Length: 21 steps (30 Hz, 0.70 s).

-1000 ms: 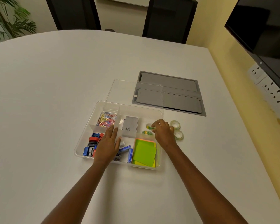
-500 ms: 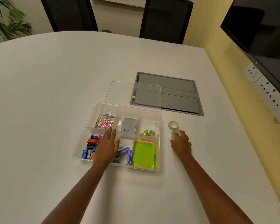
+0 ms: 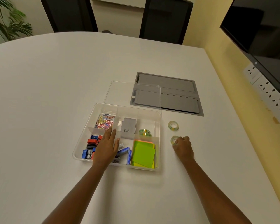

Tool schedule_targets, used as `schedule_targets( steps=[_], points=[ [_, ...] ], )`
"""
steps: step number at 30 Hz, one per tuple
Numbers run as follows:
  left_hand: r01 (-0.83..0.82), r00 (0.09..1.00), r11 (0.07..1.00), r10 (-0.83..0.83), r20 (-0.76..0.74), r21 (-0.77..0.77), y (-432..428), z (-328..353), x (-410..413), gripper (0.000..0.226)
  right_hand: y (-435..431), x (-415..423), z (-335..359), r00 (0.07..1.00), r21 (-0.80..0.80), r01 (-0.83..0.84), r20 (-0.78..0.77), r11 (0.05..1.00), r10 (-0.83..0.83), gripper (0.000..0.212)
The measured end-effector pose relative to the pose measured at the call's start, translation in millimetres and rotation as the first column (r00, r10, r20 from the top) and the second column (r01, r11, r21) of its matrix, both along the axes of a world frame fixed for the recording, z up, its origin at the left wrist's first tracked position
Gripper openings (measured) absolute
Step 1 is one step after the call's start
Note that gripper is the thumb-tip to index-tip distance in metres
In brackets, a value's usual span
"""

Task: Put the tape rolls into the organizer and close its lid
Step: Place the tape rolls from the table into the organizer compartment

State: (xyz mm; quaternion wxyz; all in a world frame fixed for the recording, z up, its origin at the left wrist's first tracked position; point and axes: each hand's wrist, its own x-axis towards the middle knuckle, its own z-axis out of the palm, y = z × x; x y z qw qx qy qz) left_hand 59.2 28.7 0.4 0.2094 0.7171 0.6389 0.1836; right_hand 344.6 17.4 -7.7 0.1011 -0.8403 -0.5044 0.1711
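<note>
Head view: clear organizer (image 3: pixel 81 151) sits at centre frame on the white table (image 3: pixel 55 78), its clear lid (image 3: pixel 120 89) lying flat just above it and partly over a grey floor-box panel (image 3: pixel 176 88). Left hand (image 3: pixel 106 147) rests flat, fingers extended, over the organizer's lower middle, holding nothing. Right hand (image 3: pixel 183 147), right of the organizer, has fingertips curled onto the near tape roll (image 3: pixel 174 140); the grip looks narrow, a pinch on the rim, but whether the roll has left the table cannot be told. Far tape roll (image 3: pixel 173 125) lies flat just above it, hole facing up, axis vertical. The near roll appears tilted, its hole turned towards upper left. Two stored tape rolls (image 3: pixel 145 132) already sit in the upper-right compartment, above the sticky notes (image 3: pixel 143 153). Risks, as judged: a shallow rim pinch could let the roll slip and run off on edge; the roll might clip the organizer's right wall during transfer.
</note>
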Motion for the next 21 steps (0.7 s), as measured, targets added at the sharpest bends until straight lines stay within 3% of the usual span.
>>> schedule_targets(
  steps=[4,8,12,16,18,21],
  points=[
    [-0.003,1.0,1.0,0.003,0.0,0.007,0,-1,0,0.047,12,-2,15,0.953,0.051,0.12,-0.285,0.991,-0.101,0.027],
    [-0.004,1.0,1.0,0.004,0.006,-0.001,1,-2,1,0.047,20,-27,41,0.915,0.181,0.123,-0.401,0.976,-0.04,0.027],
    [-0.011,1.0,1.0,0.011,0.011,-0.002,1,-2,-1,0.047,27,-58,49,0.926,0.259,-0.037,-0.355,0.965,0.131,0.021],
    [-0.007,1.0,1.0,0.007,0.014,-0.003,0,-2,0,0.047,27,-72,41,0.947,0.293,-0.207,-0.18,0.933,0.267,0.013],
    [-0.007,1.0,1.0,0.007,0.01,0.0,1,-1,0,0.047,27,-72,38,0.948,0.306,-0.238,-0.132,0.922,0.289,0.012],
    [-0.007,1.0,1.0,0.007,0.008,0.002,1,-1,0,0.046,28,-66,37,0.942,0.378,-0.182,-0.198,0.908,0.271,0.016]
  ],
)
